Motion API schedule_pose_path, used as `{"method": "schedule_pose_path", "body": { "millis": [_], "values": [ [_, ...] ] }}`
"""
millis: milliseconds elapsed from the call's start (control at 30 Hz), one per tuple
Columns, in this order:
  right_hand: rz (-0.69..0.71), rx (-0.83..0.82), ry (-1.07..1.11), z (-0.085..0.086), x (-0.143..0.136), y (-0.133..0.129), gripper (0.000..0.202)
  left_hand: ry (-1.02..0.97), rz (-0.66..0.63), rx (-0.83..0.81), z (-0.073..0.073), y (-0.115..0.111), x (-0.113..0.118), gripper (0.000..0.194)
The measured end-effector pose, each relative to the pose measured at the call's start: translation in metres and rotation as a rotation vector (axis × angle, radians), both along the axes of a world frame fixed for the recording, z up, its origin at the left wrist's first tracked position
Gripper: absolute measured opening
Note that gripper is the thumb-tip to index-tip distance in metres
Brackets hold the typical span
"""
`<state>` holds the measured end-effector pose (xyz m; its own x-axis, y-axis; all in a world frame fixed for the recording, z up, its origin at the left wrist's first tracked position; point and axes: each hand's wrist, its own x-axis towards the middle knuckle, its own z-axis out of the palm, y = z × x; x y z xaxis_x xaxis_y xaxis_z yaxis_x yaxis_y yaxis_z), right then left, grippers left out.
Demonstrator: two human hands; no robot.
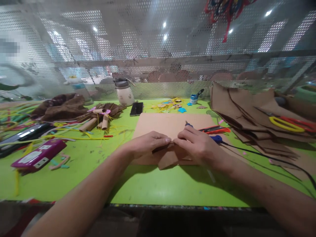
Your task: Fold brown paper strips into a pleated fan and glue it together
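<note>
Paper [169,159], likely light and creasable, suits holding by its twelve-o'clock edge, where left hand [151,143] and right hand [196,143], nearly closed, pinch.

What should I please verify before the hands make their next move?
1. Left hand gripping the folded brown paper: ok, fingers at its upper edge.
2. Right hand gripping it too: ok, fingers close beside the left's.
3. Tan sheet beneath the work: ok, lying on the green table.
4. Blue corded tool clear of the right hand: not ok, partly hidden behind it.
5. That tool's power: cannot tell.
6. Yellow-handled scissors away from both hands: ok, on the paper pile at right.
</note>
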<state>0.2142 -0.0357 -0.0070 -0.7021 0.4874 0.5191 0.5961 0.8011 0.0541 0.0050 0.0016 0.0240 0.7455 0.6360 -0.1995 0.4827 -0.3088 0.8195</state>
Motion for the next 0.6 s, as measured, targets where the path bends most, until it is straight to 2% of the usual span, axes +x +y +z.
{"method": "schedule_pose_path", "body": {
  "millis": [200, 333, 467, 600],
  "values": [
    [-0.042, -0.016, -0.002, -0.001, 0.001, 0.000, 0.019, -0.005, -0.009, -0.007, -0.001, 0.001, 0.003, 0.033],
    [-0.017, -0.073, 0.131, -0.002, -0.001, 0.000, 0.015, -0.048, -0.019, -0.056, -0.003, 0.004, 0.001, 0.033],
    [0.049, -0.279, 0.339, 0.003, 0.000, -0.002, 0.021, -0.053, -0.035, 0.054, -0.003, 0.004, 0.000, 0.030],
    [-0.038, -0.625, 0.524, 0.008, 0.002, -0.006, 0.038, 0.024, -0.044, 0.288, 0.000, -0.002, 0.002, 0.031]
  ]
}}
